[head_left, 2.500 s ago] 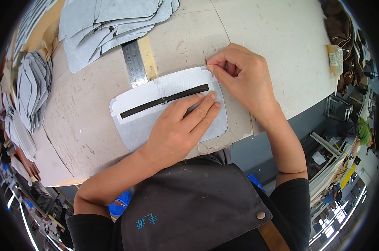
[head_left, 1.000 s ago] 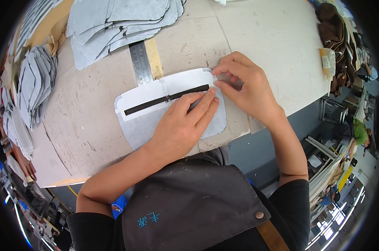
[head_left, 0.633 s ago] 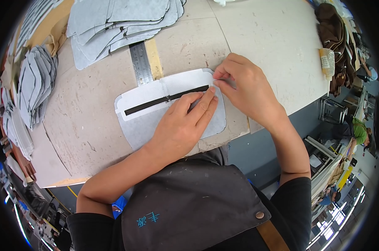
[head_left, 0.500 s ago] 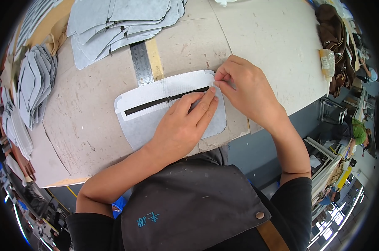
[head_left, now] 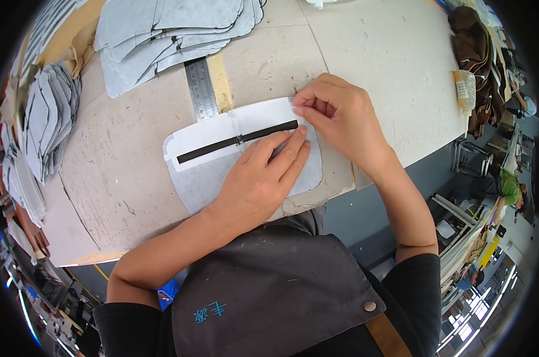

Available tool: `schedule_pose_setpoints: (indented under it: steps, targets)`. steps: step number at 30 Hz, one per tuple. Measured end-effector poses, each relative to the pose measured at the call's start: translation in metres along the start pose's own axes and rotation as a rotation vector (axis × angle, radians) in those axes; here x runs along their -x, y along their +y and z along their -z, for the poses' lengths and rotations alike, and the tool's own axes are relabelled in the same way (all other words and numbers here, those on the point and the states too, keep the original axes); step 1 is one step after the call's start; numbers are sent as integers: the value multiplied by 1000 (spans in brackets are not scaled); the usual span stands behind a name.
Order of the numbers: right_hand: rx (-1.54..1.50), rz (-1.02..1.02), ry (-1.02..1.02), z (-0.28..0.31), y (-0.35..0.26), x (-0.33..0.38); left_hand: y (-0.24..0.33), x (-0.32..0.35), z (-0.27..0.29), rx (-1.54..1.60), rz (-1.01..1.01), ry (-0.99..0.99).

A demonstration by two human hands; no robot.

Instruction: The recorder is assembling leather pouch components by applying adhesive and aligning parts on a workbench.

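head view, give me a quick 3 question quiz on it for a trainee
1. True or false: the left hand lies flat on the grey fabric panel.
2. What does the right hand pinch?
A. the steel ruler
B. the right end of the white piece by the black strip
C. the stack of grey panels
3. Fill in: the steel ruler's near end is tucked under the ___ piece.

Key:
1. True
2. B
3. white
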State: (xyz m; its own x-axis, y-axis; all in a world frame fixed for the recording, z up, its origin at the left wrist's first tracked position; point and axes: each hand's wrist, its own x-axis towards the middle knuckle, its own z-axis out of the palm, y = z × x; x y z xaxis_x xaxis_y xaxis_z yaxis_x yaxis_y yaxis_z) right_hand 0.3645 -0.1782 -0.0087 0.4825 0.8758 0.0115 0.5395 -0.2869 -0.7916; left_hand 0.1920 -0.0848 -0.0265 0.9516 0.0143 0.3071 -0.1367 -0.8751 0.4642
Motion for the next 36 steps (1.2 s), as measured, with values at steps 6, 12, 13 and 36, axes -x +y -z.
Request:
schedule_pose_setpoints:
  steps: [6,12,13,36]
  targets:
    - [4,22,42,-3,0,5,2,4,1,-31,-15,-25]
    - [190,246,126,-6,2,28,1,17,7,91,17,45]
    - [267,303,117,-5,1,33,0,20,11,110,31,65]
    - [606,443,5,-3,2,54,-42,106,67,-167,275,124]
